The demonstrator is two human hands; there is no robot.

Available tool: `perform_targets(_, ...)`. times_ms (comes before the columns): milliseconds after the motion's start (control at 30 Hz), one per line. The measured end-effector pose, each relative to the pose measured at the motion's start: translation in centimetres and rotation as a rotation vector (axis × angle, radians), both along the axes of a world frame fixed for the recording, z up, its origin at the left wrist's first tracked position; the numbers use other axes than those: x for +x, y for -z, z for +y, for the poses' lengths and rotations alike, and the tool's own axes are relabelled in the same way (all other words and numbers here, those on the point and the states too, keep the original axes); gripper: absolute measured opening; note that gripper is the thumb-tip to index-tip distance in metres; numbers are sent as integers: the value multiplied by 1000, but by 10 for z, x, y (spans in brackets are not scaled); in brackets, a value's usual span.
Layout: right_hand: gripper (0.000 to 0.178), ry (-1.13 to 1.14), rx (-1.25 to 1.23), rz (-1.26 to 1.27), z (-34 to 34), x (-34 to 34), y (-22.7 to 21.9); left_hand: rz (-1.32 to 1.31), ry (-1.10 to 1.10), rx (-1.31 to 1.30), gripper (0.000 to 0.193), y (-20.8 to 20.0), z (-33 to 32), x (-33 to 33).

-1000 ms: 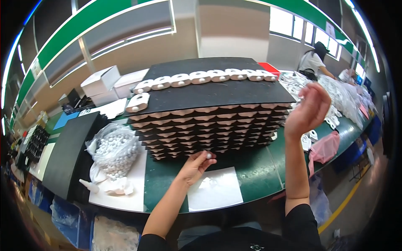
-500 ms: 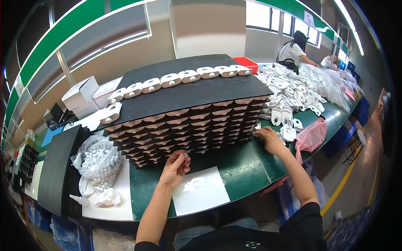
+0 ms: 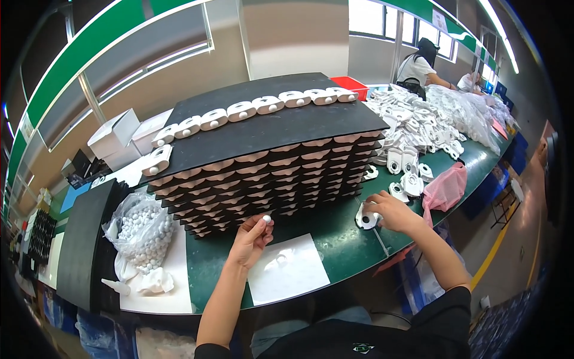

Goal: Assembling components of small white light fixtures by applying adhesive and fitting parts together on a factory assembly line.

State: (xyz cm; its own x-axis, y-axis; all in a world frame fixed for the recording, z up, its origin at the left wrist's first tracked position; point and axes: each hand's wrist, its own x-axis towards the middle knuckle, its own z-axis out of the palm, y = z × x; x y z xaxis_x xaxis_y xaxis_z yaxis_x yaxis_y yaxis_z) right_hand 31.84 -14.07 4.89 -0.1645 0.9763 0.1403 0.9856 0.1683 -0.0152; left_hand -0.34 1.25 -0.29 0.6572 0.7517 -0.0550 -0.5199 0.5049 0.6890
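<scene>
Right hand [image 3: 391,213] had drawn back from the tray stack [image 3: 269,179], fingers nearly closed on a white shell [image 3: 361,216] over the counter [image 3: 347,254]; left hand [image 3: 249,244] pinched a white ball [image 3: 266,219] between fingers, apparently keeping it exposed.

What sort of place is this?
Probably a factory assembly workshop: a long green work table bears a tall stack of flat black sheets and a large heap of white plastic parts, with another person in a white top farther along.
</scene>
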Motion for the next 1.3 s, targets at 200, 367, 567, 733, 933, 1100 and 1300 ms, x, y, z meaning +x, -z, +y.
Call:
perform_targets(200, 22, -79, 36, -160, 9, -6, 7, 3, 35, 57, 21, -2, -2, 0)
perform_targets(367, 15, -17, 251, -8, 13, -38, 2, 18, 31, 49, 26, -5, -3, 0)
perform_targets(567, 17, 1, -22, 1426, 26, -111, 28, 16, 32, 15, 23, -4, 1, 1)
perform_targets(733, 15, -26, -174, 1540, 34, -154, 63, -6, -8, 54, 14, 4, 4, 0)
perform_targets(933, 14, -8, -77, 1255, 32, -167, 67, 18, -45, 70, 13, -3, 2, -1)
perform_targets(1100, 13, -19, -30, 1177, 31, -171, 67, 21, -41, 59, 20, -3, 2, -1)
perform_targets(1300, 12, -54, 52, 1092, 28, -172, 60, 27, -29, 60, 24, -1, 4, 0)
